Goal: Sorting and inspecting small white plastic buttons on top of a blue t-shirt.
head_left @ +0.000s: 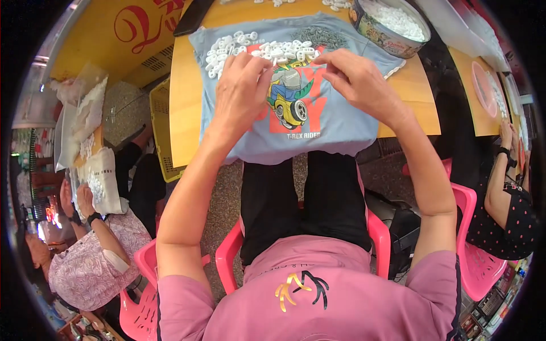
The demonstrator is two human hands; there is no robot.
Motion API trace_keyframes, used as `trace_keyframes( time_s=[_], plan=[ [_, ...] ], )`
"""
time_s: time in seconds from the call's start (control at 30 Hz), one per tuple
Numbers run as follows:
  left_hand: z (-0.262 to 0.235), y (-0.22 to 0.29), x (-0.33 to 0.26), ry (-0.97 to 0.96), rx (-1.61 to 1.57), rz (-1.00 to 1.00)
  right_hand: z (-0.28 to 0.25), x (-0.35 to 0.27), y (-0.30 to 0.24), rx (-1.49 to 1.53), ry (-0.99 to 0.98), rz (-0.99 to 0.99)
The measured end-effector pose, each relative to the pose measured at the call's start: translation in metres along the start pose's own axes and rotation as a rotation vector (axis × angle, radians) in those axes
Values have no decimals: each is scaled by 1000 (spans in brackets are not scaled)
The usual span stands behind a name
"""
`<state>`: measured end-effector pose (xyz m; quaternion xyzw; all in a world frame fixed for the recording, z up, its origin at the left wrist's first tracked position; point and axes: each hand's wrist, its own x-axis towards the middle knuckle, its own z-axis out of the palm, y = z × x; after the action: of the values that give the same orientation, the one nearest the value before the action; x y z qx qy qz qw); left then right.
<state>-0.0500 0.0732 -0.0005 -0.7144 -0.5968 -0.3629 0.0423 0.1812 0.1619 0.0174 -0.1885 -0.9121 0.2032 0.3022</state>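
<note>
My left hand (242,85) is over a light blue T-shirt (352,122) spread on the table, its fingers curled beside small white oval plastic pieces (284,52). What those fingers hold, if anything, is hidden. My right hand (361,82) faces it across the shirt's dinosaur print, with fingertips drawn together near the right end of the white pieces. Anything in its grip is too small to make out. Another heap of white pieces (224,54) lies left of my left hand. Beyond my right hand is a pile of small dark greenish parts (319,37).
A round tin (389,48) full of white pieces stands at the table's (185,113) far right. A yellow crate (162,125) is beside its left edge. One person (99,256) works at the left, another (503,193) at the right. Pink chairs (463,244) stand around.
</note>
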Motion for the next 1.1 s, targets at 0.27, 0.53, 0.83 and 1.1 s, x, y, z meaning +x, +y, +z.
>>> trace_keyframes(
  time_s=[0.27, 0.53, 0.83, 1.1],
  plan=[
    [27, -14, 19, -24, 149, 24, 10, -13, -25, 97, 154, 39],
    [-5, 15, 10, -180, -696, -492, 15, -17, -40, 596, 192, 470],
    [-22, 51, -22, -170, -1448, -764, 28, -13, -66, 902, 198, 553],
    [-32, 63, -37, -111, -1225, -635, 29, -17, -82, 926, 131, 573]
  ],
)
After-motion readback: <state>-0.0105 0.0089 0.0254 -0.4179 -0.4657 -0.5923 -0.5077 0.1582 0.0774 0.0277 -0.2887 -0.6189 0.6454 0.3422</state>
